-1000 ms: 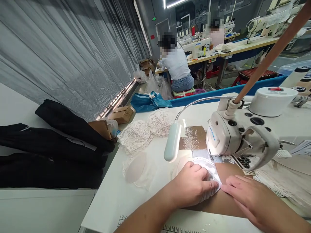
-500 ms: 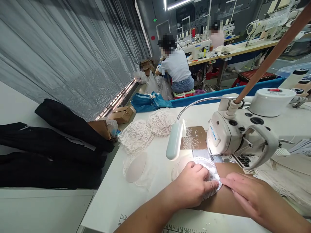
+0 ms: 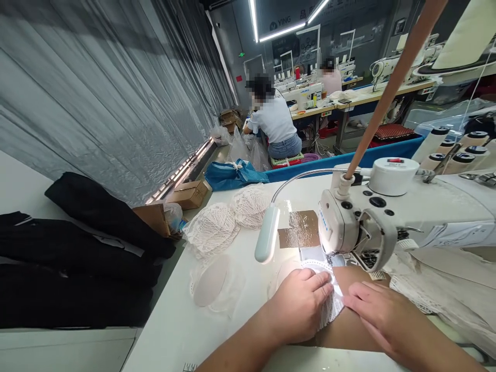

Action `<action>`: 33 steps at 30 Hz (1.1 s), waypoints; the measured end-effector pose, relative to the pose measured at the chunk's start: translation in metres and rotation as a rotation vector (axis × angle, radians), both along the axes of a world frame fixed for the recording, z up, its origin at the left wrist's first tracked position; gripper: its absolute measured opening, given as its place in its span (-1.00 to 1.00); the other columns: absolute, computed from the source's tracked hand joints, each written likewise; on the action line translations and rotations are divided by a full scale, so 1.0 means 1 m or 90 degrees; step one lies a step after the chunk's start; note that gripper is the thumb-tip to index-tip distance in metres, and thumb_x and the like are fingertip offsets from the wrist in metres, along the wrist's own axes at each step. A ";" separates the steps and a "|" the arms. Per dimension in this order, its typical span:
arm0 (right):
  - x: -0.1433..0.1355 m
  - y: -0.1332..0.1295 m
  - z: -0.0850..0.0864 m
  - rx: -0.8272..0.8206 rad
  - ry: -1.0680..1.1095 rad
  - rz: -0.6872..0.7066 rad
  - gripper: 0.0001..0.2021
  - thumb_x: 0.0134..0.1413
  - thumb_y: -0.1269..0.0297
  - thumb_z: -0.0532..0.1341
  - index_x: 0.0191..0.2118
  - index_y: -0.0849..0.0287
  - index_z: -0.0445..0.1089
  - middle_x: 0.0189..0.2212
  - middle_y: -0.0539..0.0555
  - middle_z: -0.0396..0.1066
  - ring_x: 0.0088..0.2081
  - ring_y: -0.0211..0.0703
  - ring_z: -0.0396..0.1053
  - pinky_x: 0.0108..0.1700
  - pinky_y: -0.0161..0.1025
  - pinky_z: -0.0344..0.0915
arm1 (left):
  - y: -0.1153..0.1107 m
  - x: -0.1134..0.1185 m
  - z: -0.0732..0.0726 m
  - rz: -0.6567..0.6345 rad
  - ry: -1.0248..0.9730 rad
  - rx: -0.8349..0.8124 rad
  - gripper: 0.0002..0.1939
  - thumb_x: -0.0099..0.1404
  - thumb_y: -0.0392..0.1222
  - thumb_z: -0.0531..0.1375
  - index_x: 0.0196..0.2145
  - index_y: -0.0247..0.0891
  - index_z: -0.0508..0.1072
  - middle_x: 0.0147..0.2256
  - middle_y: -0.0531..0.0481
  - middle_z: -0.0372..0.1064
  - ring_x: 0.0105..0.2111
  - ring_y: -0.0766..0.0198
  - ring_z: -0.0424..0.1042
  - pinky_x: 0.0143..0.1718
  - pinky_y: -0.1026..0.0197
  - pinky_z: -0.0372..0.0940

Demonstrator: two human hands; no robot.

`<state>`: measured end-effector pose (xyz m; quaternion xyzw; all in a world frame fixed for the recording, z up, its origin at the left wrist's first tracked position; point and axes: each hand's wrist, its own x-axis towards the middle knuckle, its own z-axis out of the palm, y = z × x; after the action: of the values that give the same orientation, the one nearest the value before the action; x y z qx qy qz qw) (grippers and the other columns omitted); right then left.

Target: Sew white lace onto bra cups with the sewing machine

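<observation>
A white lace-edged bra cup point(image 3: 331, 311) lies on the brown plate point(image 3: 349, 333) under the sewing machine head point(image 3: 339, 222), its upper edge by the needle area. My left hand point(image 3: 302, 305) rests over the cup, fingers bent together and pressing on the lace; its thumb is mostly hidden. At the right corner of the lace, my right hand point(image 3: 382, 312) has thumb and forefinger closed on the edge. Another pale padded cup point(image 3: 211, 281) with sheer lace lies left of my left hand.
Stacked lace cups point(image 3: 213, 225) sit at the table's far left. A lamp point(image 3: 267, 235) hangs beside the machine head. More beige lace fabric point(image 3: 445, 279) lies at right, with thread cones point(image 3: 465, 150) behind. A co-worker point(image 3: 273, 124) sits at another table.
The view has shifted, so the machine appears further left. My left fingers have flattened more over the lace, whose lower part is now spread smoother. My right hand stays at its corner.
</observation>
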<state>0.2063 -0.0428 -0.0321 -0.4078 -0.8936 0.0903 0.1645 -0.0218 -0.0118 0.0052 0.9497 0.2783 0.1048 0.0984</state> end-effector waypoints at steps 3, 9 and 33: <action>-0.001 0.001 0.001 0.031 0.025 0.004 -0.72 0.11 0.56 -0.03 -0.33 0.13 0.39 -0.45 0.05 0.31 -0.42 -0.12 0.22 -0.40 -0.20 0.05 | 0.002 0.000 -0.001 -0.003 -0.001 -0.004 -0.54 0.25 -0.30 0.07 0.11 -0.39 0.31 0.15 -0.14 0.27 -0.18 0.11 0.31 -0.12 0.09 0.29; -0.004 0.006 0.000 0.095 0.011 -0.035 -0.69 0.15 0.54 -0.04 -0.26 0.11 0.41 -0.40 0.06 0.36 -0.41 -0.12 0.27 -0.39 -0.20 0.13 | 0.018 -0.002 -0.001 -0.009 0.024 -0.001 -0.49 0.20 -0.27 0.12 0.13 -0.33 0.31 0.18 -0.11 0.25 -0.16 0.08 0.30 -0.14 0.07 0.28; -0.013 0.020 -0.007 0.163 -0.058 -0.142 -0.45 0.02 0.59 -0.07 0.05 0.13 0.45 -0.25 0.15 0.54 -0.59 -0.23 0.42 -0.63 -0.30 0.24 | 0.064 -0.004 -0.011 -0.015 0.005 0.050 -0.66 0.36 -0.25 0.05 0.06 -0.22 0.40 0.01 -0.11 0.41 -0.13 0.15 0.33 -0.09 0.10 0.24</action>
<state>0.1936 -0.0227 -0.0390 -0.4838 -0.8535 -0.0611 0.1836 -0.0256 0.0526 -0.0055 0.9565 0.2630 0.1108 0.0609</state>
